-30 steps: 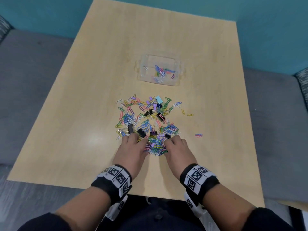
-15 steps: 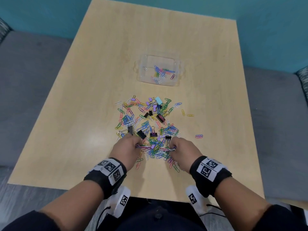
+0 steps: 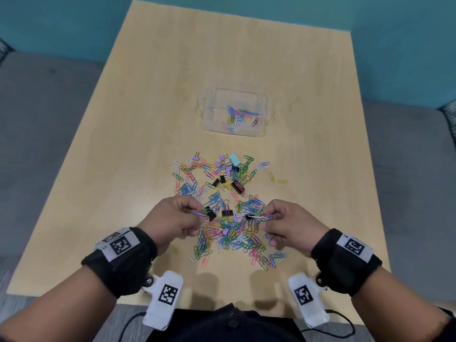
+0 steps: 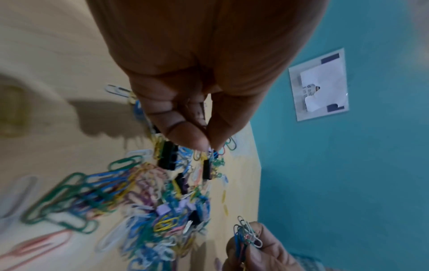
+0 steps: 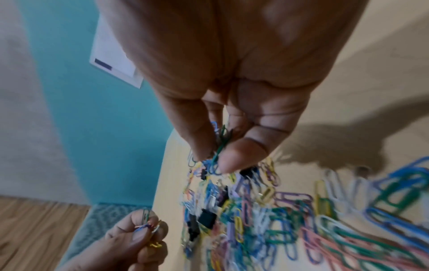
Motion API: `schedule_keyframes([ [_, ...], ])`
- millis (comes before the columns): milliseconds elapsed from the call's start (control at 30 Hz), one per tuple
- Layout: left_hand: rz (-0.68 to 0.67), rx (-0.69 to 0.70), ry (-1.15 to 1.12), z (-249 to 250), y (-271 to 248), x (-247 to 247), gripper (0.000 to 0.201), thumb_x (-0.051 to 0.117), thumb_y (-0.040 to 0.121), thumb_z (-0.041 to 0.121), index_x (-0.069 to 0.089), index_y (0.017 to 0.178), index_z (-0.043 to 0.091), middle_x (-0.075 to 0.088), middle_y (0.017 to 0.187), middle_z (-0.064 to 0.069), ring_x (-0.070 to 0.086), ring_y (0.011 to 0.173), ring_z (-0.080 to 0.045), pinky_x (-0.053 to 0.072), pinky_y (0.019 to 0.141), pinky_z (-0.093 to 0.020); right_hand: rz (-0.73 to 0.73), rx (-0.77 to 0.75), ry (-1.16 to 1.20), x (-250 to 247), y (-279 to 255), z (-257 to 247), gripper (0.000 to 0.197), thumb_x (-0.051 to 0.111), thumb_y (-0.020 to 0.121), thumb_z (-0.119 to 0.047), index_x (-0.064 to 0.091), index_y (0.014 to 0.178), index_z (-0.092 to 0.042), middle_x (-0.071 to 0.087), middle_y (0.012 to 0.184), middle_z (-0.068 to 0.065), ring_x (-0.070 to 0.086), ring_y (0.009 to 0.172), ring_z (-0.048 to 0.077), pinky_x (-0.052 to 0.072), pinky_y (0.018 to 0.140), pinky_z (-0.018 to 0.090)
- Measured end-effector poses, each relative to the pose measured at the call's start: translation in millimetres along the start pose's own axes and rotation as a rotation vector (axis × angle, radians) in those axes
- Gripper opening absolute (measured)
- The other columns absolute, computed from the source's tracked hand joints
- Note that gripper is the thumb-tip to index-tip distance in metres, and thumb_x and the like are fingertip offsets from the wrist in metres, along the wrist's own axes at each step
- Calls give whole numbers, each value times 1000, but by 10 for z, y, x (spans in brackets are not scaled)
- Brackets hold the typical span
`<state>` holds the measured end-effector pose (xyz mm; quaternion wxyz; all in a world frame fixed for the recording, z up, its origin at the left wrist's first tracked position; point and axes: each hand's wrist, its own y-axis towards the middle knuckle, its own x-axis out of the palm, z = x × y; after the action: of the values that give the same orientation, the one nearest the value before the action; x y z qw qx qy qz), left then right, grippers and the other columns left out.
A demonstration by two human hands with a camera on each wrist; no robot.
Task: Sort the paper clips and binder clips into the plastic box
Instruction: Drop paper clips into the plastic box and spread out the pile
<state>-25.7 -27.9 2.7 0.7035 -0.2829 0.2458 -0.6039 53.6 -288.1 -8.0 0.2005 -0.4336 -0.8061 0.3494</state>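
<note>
**Both hands lifted with small bunches of paper clips**

Since half a second ago both hands have risen off the pile and drawn slightly apart. Left hand (image 3: pixel 172 218) pinches a small bunch of coloured paper clips (image 3: pixel 200 214) between thumb and fingertips; the right hand (image 3: pixel 291 225) pinches its own bunch (image 3: pixel 261 217). Each bunch lies roughly level, long axis running left to right, free ends pointing inward toward the other hand.

Most of the job remains, by my reading. The plastic box (image 3: pixel 267 112), well beyond the pile on the worktop (image 3: pixel 148 119), holds only a few paper clips and no binder clip that I can make out. The pile (image 3: pixel 222 193) between the hands and the box is large, with black binder clips (image 3: pixel 238 186) and lilac ones mixed in.
</note>
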Motion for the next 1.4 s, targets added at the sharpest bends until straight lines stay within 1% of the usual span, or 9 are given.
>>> schedule_keyframes([
  [133, -31, 46, -85, 337, 84, 10, 18, 72, 72, -7, 66, 75, 9, 52, 56, -11, 47, 47, -22, 40, 46, -26, -49, -86, 126, -59, 1, -300, 24, 67, 82, 7, 62, 75, -15, 50, 61, 8, 51, 44, 20, 46, 43, 25],
  [300, -29, 137, -145, 900, 371, -1, 16, 63, 79, -14, 63, 79, 2, 53, 60, -12, 47, 48, -19, 48, 47, -23, -34, -194, 206, -141, 182, -915, 20, 62, 82, 11, 56, 82, -8, 50, 62, 8, 53, 46, 18, 50, 43, 25],
  [633, 218, 305, 202, 1716, 1457, -30, 23, 64, 78, -11, 62, 67, 9, 58, 67, -11, 53, 52, -18, 55, 52, -25, 175, -241, 38, -220, 1169, -1979, 25, 64, 84, 5, 49, 77, -14, 54, 67, 10, 50, 47, 18, 52, 43, 23],
  [800, 235, 324, 421, 1835, 1710, 53, 17, 64, 80, -2, 67, 79, 15, 61, 70, -5, 61, 56, -22, 56, 66, -35, 248, -223, -266, -162, 1465, -2190, 18, 69, 80, 1, 55, 81, -9, 60, 80, 18, 58, 58, 26, 61, 63, 40],
  [967, 259, 390, 639, 1855, 1643, -7, 32, 58, 84, 4, 67, 108, 22, 65, 104, 0, 66, 87, -24, 54, 84, -36, 280, -236, -538, -199, 1395, -2235, 31, 71, 81, -26, 62, 107, -15, 65, 96, 7, 68, 83, 29, 58, 79, 46],
  [1133, 320, 517, 627, 1510, 1122, -260, 28, 58, 84, 8, 68, 106, 22, 66, 102, 5, 62, 87, -16, 48, 84, -28, 392, -396, -672, -435, 834, -1741, 31, 63, 87, -28, 62, 116, -16, 65, 108, 1, 60, 90, 17, 47, 87, 32],
  [1233, 325, 595, 698, 893, 580, -392, 20, 58, 87, 17, 69, 103, 22, 65, 99, 8, 59, 86, -9, 43, 79, -22, 391, -312, -865, -598, 443, -941, 41, 59, 90, -31, 56, 127, -15, 59, 123, 5, 57, 110, 18, 38, 91, 23],
  [1333, 224, 591, 825, 139, 93, -473, 24, 49, 84, 31, 67, 99, 27, 61, 98, 13, 58, 85, -3, 44, 77, -18, 329, -238, -1048, -611, 74, -88, 58, 57, 89, -36, 42, 139, -10, 46, 140, 10, 44, 129, 25, 30, 106, 24],
  [1400, 163, 571, 942, -301, -131, -494, 30, 46, 81, 33, 65, 103, 28, 60, 106, 11, 57, 93, -7, 41, 83, -16, 304, -261, -1227, -553, -70, 357, 69, 70, 80, -35, 45, 137, -5, 46, 141, 16, 44, 131, 35, 31, 109, 35],
])
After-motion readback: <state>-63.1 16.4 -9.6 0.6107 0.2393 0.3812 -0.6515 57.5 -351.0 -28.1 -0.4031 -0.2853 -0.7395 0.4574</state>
